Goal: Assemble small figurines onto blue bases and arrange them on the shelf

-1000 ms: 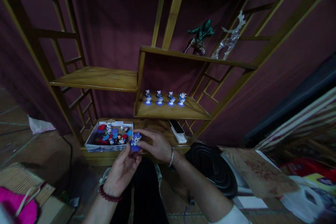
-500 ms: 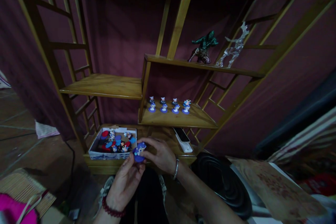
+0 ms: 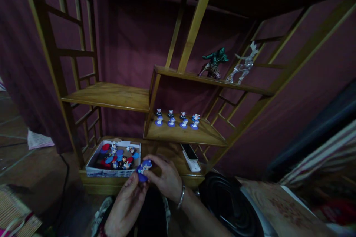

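A small purple-and-white figurine point(image 3: 144, 169) on a round purple base is held between my two hands, in front of the lowest shelf. My left hand point(image 3: 125, 200) pinches its base from below left. From the right, the thumb and fingers of my right hand point(image 3: 166, 178) close on its upper part. Just left of the hands, an open cardboard box point(image 3: 113, 173) holds several more figurines and red and blue round bases. Two rows of similar figurines point(image 3: 171, 121) stand upright on the middle shelf point(image 3: 183, 134).
A phone point(image 3: 189, 152) lies on a white object point(image 3: 194, 165) at the right of the lowest shelf. Higher up stand a green figure point(image 3: 214, 63) and a clear deer statuette point(image 3: 243, 66). Black coiled-looking gear point(image 3: 230, 203) sits on the floor at right.
The view has tilted and shifted slightly, so the shelves appear lower. Both hands keep hold of the figurine, which now leans a little more to the right.
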Demonstrator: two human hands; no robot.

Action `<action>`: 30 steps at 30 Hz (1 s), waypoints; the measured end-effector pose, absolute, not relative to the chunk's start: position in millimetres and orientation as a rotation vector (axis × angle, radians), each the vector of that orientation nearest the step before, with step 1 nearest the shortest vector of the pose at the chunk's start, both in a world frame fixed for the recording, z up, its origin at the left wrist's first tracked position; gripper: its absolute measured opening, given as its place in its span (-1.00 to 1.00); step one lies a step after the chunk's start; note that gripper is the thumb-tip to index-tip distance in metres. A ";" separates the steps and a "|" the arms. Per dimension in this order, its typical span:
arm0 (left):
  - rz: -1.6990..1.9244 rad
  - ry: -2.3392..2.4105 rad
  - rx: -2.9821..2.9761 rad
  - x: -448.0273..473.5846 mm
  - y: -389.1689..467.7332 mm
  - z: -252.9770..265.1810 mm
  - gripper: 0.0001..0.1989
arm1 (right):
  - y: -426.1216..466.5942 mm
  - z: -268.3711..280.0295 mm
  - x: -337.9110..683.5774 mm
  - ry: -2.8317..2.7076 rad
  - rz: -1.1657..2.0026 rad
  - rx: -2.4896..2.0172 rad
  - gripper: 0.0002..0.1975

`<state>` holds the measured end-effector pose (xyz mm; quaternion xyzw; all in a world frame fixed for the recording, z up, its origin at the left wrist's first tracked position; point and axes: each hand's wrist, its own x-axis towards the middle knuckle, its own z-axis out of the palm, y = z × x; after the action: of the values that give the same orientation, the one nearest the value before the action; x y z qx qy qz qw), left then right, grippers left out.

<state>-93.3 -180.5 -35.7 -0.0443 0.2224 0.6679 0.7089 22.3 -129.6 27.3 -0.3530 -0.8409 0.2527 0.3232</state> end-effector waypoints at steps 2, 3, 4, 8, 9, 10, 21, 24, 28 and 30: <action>1.500 0.454 -0.054 -92.2 -179.8 -39.4 -0.94 | -131.1 24.9 22.5 -2.198 0.667 -0.936 -0.74; 1.497 0.451 -0.047 -91.8 -179.5 -41.0 -0.95 | -131.5 24.1 22.6 -2.195 0.670 -0.937 -0.74; 1.507 0.442 -0.039 -91.7 -179.1 -42.5 -0.95 | -131.5 23.7 22.8 -2.191 0.669 -0.942 -0.74; 1.497 0.421 -0.023 -94.0 -177.2 -43.5 -0.90 | -128.5 24.8 22.3 -2.210 0.653 -0.921 -0.73; 1.504 0.430 -0.009 -95.1 -176.8 -42.1 -0.88 | -127.3 25.3 22.1 -2.216 0.659 -0.909 -0.72; 1.508 0.442 0.002 -96.1 -176.4 -40.2 -0.87 | -126.1 25.6 21.8 -2.220 0.668 -0.898 -0.71; 1.495 0.630 0.103 -97.9 -172.6 -37.8 -0.73 | -125.0 10.6 29.4 -2.086 0.825 -0.865 -0.49; 1.470 0.652 0.152 -94.7 -170.4 -40.9 -0.72 | -126.7 8.2 35.0 -2.050 0.865 -0.879 -0.48; 1.444 0.651 0.175 -85.9 -167.5 -38.4 -0.72 | -127.4 2.9 44.4 -2.013 0.894 -0.873 -0.52; 1.433 0.640 0.185 -80.2 -165.4 -35.3 -0.74 | -127.3 0.9 49.9 -2.003 0.894 -0.877 -0.50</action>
<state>-80.2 -165.4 -35.3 0.0831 0.2875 0.6444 0.7037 49.9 -127.3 0.9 -0.3433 -0.7843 0.3500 0.3802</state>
